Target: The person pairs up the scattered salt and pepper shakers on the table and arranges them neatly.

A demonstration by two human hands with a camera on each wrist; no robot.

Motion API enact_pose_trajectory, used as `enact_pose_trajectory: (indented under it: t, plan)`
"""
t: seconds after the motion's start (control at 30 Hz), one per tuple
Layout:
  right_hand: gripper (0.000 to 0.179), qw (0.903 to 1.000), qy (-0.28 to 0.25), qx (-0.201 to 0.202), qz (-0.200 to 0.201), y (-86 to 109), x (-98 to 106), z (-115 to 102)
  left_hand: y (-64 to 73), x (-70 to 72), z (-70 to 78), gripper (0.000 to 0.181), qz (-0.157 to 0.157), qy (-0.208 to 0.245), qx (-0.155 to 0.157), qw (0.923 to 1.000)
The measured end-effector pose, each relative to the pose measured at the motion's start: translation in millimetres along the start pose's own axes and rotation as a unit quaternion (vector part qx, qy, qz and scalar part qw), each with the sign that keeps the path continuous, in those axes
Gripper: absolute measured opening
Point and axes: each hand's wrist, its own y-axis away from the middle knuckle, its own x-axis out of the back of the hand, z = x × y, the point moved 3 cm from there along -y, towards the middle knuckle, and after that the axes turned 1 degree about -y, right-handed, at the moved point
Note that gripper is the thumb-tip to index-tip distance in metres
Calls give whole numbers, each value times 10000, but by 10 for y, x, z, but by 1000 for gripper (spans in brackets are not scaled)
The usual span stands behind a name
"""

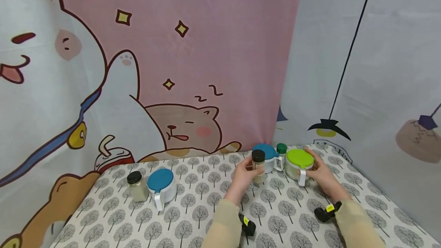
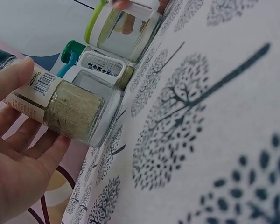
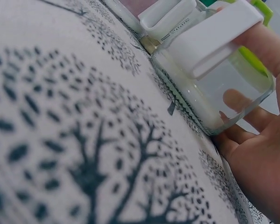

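My left hand [image 1: 242, 177] grips a spice jar [image 1: 258, 157] with a black lid, thumb on one side and fingers on the other. In the left wrist view its label [image 2: 43, 88] with a barcode and the pale brownish powder [image 2: 74, 109] inside show. My right hand [image 1: 325, 177] holds a clear glass seasoning pot [image 1: 299, 159] with a bright green lid and white handle, fingers round its side. Between the hands stand a blue-lidded pot [image 1: 266, 151] with a white handle and a small green-capped jar [image 1: 281, 149], partly hidden by the things in front.
On the left of the table stand another black-lidded jar [image 1: 137, 188] and a second blue-lidded pot [image 1: 161, 185], side by side. A tree-print cloth [image 1: 186, 217] covers the table. Printed curtains [image 1: 234, 68] hang right behind its far edge.
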Motion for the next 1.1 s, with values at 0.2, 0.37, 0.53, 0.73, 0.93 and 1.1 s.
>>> enact_pose_trajectory:
  t: [0.2, 0.37, 0.53, 0.73, 0.93, 1.1]
  plan:
    - [101, 9998, -181, 25, 41, 1, 28, 9, -2, -10, 25, 53, 57, -94, 45, 9999]
    - [102, 9999, -70, 72, 3, 12, 38, -9, -4, -13, 23, 53, 48, -70, 16, 10000]
    - [108, 9996, -13, -24, -271, 18, 20, -20, 7, -2, 25, 49, 65, -98, -62, 9999]
    - [105, 9990, 93, -323, -308, 27, 12, 0, 4, 0, 18, 51, 76, -180, -66, 9998]
    - [95, 9990, 140, -371, -224, 42, 3, 6, -1, 4, 26, 50, 110, -169, -113, 9997]
    - [93, 9991, 59, -374, -195, 45, -2, 16, 6, 8, 22, 49, 115, -127, -114, 9998]
